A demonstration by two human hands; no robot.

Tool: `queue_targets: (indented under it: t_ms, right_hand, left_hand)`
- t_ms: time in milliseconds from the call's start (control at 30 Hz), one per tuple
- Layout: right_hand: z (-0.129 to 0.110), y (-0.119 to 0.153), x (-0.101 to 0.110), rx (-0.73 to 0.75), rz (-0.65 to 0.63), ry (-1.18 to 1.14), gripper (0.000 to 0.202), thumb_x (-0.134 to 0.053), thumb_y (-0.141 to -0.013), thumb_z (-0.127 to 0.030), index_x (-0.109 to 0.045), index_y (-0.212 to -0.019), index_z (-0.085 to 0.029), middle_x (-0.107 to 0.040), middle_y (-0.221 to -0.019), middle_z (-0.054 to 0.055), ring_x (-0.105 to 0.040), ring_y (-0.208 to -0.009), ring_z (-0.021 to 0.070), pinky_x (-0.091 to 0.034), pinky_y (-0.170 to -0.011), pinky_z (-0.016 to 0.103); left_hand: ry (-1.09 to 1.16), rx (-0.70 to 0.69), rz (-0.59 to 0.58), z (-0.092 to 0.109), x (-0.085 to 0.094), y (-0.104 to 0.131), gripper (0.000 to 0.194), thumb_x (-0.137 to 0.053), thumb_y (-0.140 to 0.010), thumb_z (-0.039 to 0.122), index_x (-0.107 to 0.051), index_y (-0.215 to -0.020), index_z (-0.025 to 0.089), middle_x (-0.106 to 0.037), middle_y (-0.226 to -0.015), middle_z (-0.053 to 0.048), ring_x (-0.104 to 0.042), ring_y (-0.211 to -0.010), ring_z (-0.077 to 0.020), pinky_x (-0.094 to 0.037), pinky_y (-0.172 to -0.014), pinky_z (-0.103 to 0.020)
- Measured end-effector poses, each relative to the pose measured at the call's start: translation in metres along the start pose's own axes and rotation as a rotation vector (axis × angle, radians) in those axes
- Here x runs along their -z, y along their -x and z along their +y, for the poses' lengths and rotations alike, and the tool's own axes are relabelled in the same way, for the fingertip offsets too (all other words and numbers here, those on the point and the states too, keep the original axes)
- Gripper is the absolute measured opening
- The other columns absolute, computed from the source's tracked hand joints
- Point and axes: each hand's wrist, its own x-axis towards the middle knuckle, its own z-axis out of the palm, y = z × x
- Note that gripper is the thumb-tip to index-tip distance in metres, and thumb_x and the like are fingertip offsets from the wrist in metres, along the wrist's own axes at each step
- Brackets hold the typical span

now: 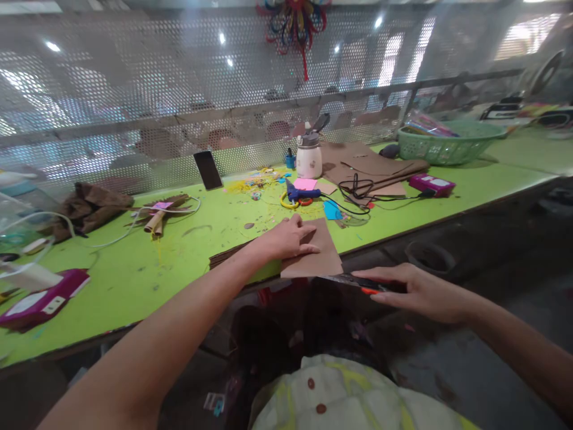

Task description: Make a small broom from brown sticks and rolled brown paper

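Note:
A brown cardboard sheet (324, 254) lies at the green table's front edge, its near side sticking out over the edge. My left hand (293, 237) presses on it with the fingers spread. In my right hand (414, 289) is a black and orange cutting tool (364, 283), held level just off the table. Its thin blade meets the near edge of the cardboard. More brown sheets (226, 255) are stacked to the left, partly hidden by my left forearm.
Beyond the cardboard lie a blue glue gun (304, 193) with its cable, a white bottle (308, 158) and large brown sheets (358, 164). A green basket (447, 143) and purple power strip (432, 185) stand right; a phone (208, 170) leans against the mesh; another purple strip (45, 298) lies left.

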Motion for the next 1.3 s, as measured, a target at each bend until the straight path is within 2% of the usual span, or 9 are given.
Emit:
queue_targets:
  t_ms: [233, 433, 567, 800, 1133, 1200, 1300]
  right_hand:
    - [-0.005, -0.023, -0.015, 0.093, -0.022, 0.011, 0.045, -0.055, -0.086, -0.04, -0.056, -0.127, -0.022, -0.061, -0.125, 0.004, -0.057, -0.111, 0.0234, -0.04, -0.1, 0.034]
    - [-0.009, -0.018, -0.016, 0.045, -0.026, 0.018, 0.047, -0.054, -0.086, -0.041, -0.054, -0.13, -0.025, -0.062, -0.124, 0.004, -0.059, -0.109, 0.0252, -0.041, -0.099, 0.038]
    - [-0.012, -0.024, -0.02, 0.087, -0.017, 0.018, 0.046, -0.055, -0.085, -0.039, -0.055, -0.129, -0.024, -0.062, -0.124, 0.004, -0.059, -0.107, 0.0244, -0.042, -0.097, 0.035]
    - [-0.022, -0.038, -0.034, 0.108, 0.004, 0.018, 0.044, -0.054, -0.085, -0.036, -0.056, -0.128, -0.022, -0.069, -0.111, 0.004, -0.065, -0.088, 0.0209, -0.049, -0.081, 0.03]
    - [-0.02, -0.045, -0.038, 0.117, 0.046, 0.011, 0.045, -0.056, -0.083, -0.037, -0.057, -0.127, -0.024, -0.071, -0.104, 0.004, -0.065, -0.091, 0.0238, -0.049, -0.084, 0.034]
    - [-0.026, -0.042, -0.043, 0.14, 0.008, -0.008, 0.045, -0.056, -0.084, -0.036, -0.057, -0.127, -0.024, -0.071, -0.105, 0.004, -0.065, -0.09, 0.0225, -0.049, -0.083, 0.032]
    - [-0.04, -0.034, -0.051, 0.236, -0.145, -0.046, 0.043, -0.056, -0.084, -0.033, -0.058, -0.126, -0.024, -0.07, -0.109, 0.004, -0.065, -0.09, 0.0196, -0.048, -0.082, 0.027]
  left_hand:
    - [0.003, 0.019, -0.006, 0.002, 0.0, 0.001, 0.066, -0.034, -0.082, 0.067, -0.046, -0.131, 0.024, -0.045, -0.115, -0.011, -0.049, -0.098, -0.0245, -0.037, -0.089, -0.035]
    - [0.014, 0.013, 0.013, 0.002, -0.002, 0.001, 0.066, -0.034, -0.082, 0.068, -0.047, -0.129, 0.024, -0.044, -0.116, -0.011, -0.049, -0.095, -0.0239, -0.036, -0.089, -0.036]
    - [0.004, 0.012, 0.02, 0.002, -0.002, 0.002, 0.067, -0.033, -0.082, 0.068, -0.047, -0.13, 0.024, -0.044, -0.115, -0.011, -0.049, -0.095, -0.0238, -0.036, -0.089, -0.035]
    - [-0.017, 0.002, 0.024, 0.001, -0.004, 0.0, 0.069, -0.033, -0.081, 0.069, -0.046, -0.131, 0.023, -0.044, -0.114, -0.011, -0.05, -0.093, -0.0235, -0.037, -0.087, -0.035]
    - [0.002, 0.008, 0.013, 0.003, 0.0, 0.002, 0.067, -0.035, -0.082, 0.068, -0.047, -0.13, 0.022, -0.045, -0.114, -0.011, -0.05, -0.095, -0.0241, -0.038, -0.088, -0.036]
    - [0.009, 0.004, 0.013, 0.002, 0.0, 0.002, 0.067, -0.035, -0.082, 0.067, -0.047, -0.13, 0.022, -0.045, -0.115, -0.012, -0.05, -0.097, -0.0249, -0.038, -0.089, -0.036]
    - [0.011, -0.001, 0.003, 0.002, -0.001, 0.001, 0.065, -0.037, -0.082, 0.066, -0.048, -0.129, 0.022, -0.045, -0.115, -0.012, -0.048, -0.101, -0.0257, -0.037, -0.089, -0.036]
